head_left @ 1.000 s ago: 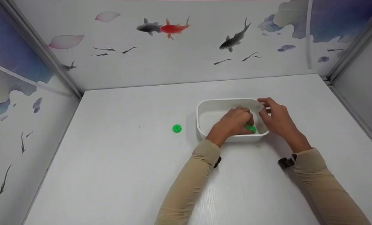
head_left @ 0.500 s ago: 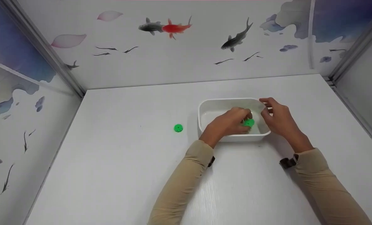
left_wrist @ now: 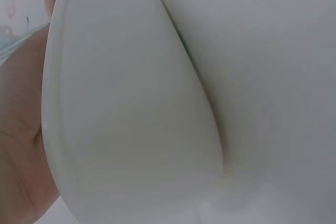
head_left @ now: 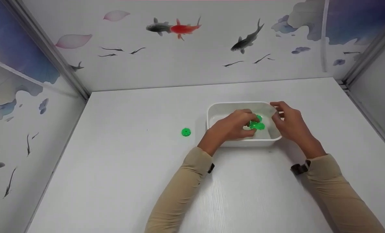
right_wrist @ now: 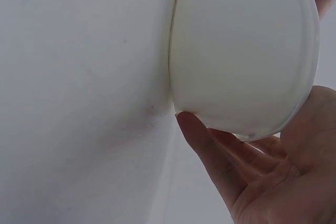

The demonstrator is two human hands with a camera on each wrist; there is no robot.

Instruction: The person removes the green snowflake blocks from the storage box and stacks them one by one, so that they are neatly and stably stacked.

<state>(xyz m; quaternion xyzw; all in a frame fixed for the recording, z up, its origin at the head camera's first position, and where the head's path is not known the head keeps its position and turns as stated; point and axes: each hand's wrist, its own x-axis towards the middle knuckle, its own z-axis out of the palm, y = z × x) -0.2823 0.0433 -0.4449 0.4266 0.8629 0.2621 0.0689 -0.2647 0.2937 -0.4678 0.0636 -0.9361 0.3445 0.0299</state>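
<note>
The left hand has drawn back, baring more green discs just ahead inside the white tub the right hand grips, apparently working them loose, though whether it pinches any I cannot tell.

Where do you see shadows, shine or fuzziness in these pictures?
Head view: a pale sheen on the table between the sleeves, a soft shadow below the right hand, and green pieces too fuzzy for fine detail; left wrist view: dim and greyish, a dark shadow line along the base of the white box; right wrist view: a blurry-edged shadow on the table.
</note>
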